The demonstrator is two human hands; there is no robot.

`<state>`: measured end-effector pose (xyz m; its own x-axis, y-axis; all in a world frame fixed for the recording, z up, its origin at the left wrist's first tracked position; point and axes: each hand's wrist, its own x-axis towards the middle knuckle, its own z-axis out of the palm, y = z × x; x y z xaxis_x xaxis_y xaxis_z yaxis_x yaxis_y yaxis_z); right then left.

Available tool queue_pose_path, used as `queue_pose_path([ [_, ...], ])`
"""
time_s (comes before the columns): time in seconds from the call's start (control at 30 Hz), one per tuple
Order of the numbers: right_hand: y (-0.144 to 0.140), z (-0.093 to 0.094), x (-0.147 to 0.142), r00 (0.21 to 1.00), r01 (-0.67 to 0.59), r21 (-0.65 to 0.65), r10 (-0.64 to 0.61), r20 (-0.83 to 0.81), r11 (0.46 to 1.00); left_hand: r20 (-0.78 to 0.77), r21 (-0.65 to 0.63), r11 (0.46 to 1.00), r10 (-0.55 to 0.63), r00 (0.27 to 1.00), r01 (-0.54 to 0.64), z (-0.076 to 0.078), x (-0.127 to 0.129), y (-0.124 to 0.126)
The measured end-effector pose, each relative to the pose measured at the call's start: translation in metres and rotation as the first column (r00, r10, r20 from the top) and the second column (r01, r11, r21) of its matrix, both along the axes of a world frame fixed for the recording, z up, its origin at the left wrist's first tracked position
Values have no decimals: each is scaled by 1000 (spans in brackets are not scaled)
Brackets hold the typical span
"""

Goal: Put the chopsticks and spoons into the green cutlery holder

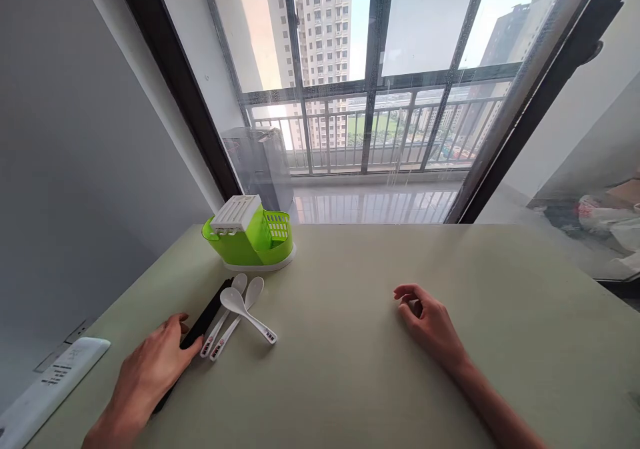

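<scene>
My left hand [155, 362] is at the table's left side, its thumb and fingers closed around a bundle of black chopsticks [207, 315] that lies slantwise on the surface. Part of the bundle is hidden under the hand. Just right of it lie three white spoons: one spoon [233, 299] rests across the others, a second spoon [254, 291] is beneath it, and a third spoon [240, 282] is closest to the chopsticks. Resting on the table at the right, my right hand [427, 319] holds nothing; its fingers are loosely bent, with a gap to the thumb.
Behind the spoons stands a green utensil holder [240, 250] with a white slotted top. A white power strip [60, 375] lies along the left table edge. The pale green table [340, 369] reaches to a glass window [415, 135] over a balcony.
</scene>
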<state>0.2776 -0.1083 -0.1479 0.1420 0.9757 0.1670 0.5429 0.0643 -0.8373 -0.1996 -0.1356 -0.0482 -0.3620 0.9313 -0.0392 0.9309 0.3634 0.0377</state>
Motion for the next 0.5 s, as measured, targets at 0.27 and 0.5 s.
queue_pose_path([
  [0.27, 0, 1, 0, 1000, 8, 3, -8, 9, 1000, -181, -177, 984, -67, 981, 35, 14, 5, 9],
  [0.5, 0, -1, 1, 1000, 0, 1, 0, 9, 1000, -261, -179, 982, -110, 959, 64, 2, 1, 3],
])
